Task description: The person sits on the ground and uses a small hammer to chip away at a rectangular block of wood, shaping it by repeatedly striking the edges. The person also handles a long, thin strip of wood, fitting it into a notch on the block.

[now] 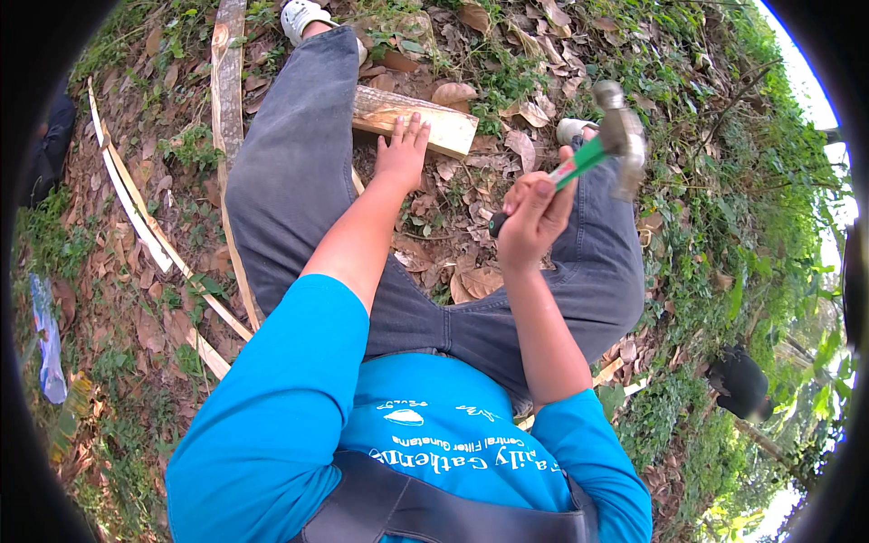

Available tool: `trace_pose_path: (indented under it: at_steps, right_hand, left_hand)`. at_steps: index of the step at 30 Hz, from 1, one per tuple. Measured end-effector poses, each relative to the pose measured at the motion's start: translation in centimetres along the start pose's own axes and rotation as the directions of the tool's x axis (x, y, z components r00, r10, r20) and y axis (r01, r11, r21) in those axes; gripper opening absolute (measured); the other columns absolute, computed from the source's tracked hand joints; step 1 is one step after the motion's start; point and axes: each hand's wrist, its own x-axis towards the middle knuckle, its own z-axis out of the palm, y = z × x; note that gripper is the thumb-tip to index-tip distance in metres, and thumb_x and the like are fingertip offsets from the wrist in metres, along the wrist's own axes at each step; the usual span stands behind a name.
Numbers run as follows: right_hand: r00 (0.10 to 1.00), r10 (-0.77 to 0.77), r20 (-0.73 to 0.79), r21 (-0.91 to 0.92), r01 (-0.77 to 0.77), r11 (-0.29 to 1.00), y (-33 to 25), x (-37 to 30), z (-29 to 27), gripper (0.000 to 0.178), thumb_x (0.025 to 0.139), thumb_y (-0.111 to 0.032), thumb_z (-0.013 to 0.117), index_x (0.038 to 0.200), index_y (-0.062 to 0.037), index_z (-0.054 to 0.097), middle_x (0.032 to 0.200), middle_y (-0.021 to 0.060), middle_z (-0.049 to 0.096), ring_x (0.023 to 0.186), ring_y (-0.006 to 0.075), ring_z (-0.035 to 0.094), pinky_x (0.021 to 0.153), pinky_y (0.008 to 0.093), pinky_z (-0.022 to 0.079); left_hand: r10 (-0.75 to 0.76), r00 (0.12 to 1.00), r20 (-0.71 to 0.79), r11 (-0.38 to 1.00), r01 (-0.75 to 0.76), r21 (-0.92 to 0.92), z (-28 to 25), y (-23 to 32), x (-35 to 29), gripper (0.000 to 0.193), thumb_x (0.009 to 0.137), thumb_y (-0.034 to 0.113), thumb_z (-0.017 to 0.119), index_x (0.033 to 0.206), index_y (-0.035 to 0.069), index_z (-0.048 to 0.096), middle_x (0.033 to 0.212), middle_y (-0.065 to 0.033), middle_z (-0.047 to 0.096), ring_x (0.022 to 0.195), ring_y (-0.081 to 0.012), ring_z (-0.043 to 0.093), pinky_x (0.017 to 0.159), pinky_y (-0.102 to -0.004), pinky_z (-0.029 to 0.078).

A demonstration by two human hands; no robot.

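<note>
Head view: resting the nearer left hand [401,163], fingers spread, on the wood block [450,128] at upper centre, slanting lengthwise down toward frame right; clasping the hammer [586,159] in the right hand [536,217], right of centre, apart from the block's right end.

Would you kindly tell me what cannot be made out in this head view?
In the head view:
Wooden block: left end, hidden behind the left trouser leg.
Hammer: part of its handle, covered by the right hand.
Left hand: palm, hidden by its own back.
Long plank: upper end, cut off by the picture's top edge.
</note>
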Motion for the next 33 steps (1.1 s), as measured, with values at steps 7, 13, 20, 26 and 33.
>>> trace_pose_path:
  at_steps: [7, 13, 20, 26, 33]
  right_hand:
    - [0.938, 0.340, 0.071, -0.293, -0.306, 0.906, 6.5, -0.2, -0.9, 0.040, 0.107, -0.022, 0.054, 0.144, -0.0073, 0.056, 0.084, -0.0007, 0.054, 0.068, 0.0069, 0.048, 0.059, 0.0240, 0.039]
    - [0.998, -0.056, 0.025, 0.233, 0.049, 0.971, -2.7, 1.8, 0.3, 0.063, 0.106, -0.061, 0.037, 0.125, -0.0010, 0.045, 0.072, -0.0013, 0.042, 0.055, 0.0070, 0.038, 0.050, 0.0227, 0.036]
    - [0.895, 0.427, -0.128, -0.589, -0.415, 0.694, 13.6, 1.1, -4.7, 0.052, 0.108, -0.046, 0.040, 0.089, -0.0034, 0.063, 0.072, 0.0118, 0.063, 0.071, 0.0261, 0.065, 0.068, 0.0419, 0.049]
    - [1.000, -0.010, -0.008, 0.121, 0.011, 0.993, -2.0, 3.2, -0.4, 0.045, 0.111, -0.048, 0.037, 0.094, -0.0074, 0.048, 0.068, -0.0042, 0.039, 0.056, 0.0052, 0.038, 0.050, 0.0212, 0.031]
    - [0.881, 0.473, 0.028, -0.776, -0.280, 0.566, 13.0, 1.6, -3.7, 0.054, 0.107, -0.049, 0.044, 0.082, -0.0043, 0.062, 0.074, 0.0092, 0.063, 0.065, 0.0183, 0.058, 0.060, 0.0387, 0.045]
  left_hand:
    - [0.037, 0.999, 0.005, 0.996, -0.036, -0.087, -1.4, 1.2, 0.6, 0.100, 0.085, 0.010, 0.069, 0.165, 0.020, 0.010, 0.173, -0.0059, -0.002, 0.159, -0.0337, 0.007, 0.119, -0.0590, 0.030]
    - [-0.004, 0.999, -0.047, 1.000, 0.004, 0.003, 1.0, 0.6, -0.1, 0.110, 0.082, 0.019, 0.077, 0.165, 0.020, 0.004, 0.173, -0.0069, -0.002, 0.158, -0.0346, 0.007, 0.117, -0.0572, 0.035]
    - [0.070, 0.997, -0.012, 0.996, -0.071, -0.051, -1.6, 2.3, 1.3, 0.108, 0.083, 0.018, 0.075, 0.165, 0.020, 0.004, 0.173, -0.0067, -0.002, 0.158, -0.0344, 0.006, 0.118, -0.0571, 0.034]
    - [-0.007, 0.997, -0.073, 1.000, 0.005, -0.023, 1.4, 0.4, -0.2, 0.105, 0.083, 0.015, 0.073, 0.165, 0.018, 0.007, 0.173, -0.0072, -0.001, 0.158, -0.0354, 0.007, 0.118, -0.0579, 0.034]
    - [0.075, 0.997, -0.023, 0.997, -0.076, -0.032, -1.1, 2.4, 1.2, 0.105, 0.083, 0.016, 0.073, 0.165, 0.018, 0.007, 0.173, -0.0070, 0.000, 0.158, -0.0345, 0.007, 0.118, -0.0575, 0.034]
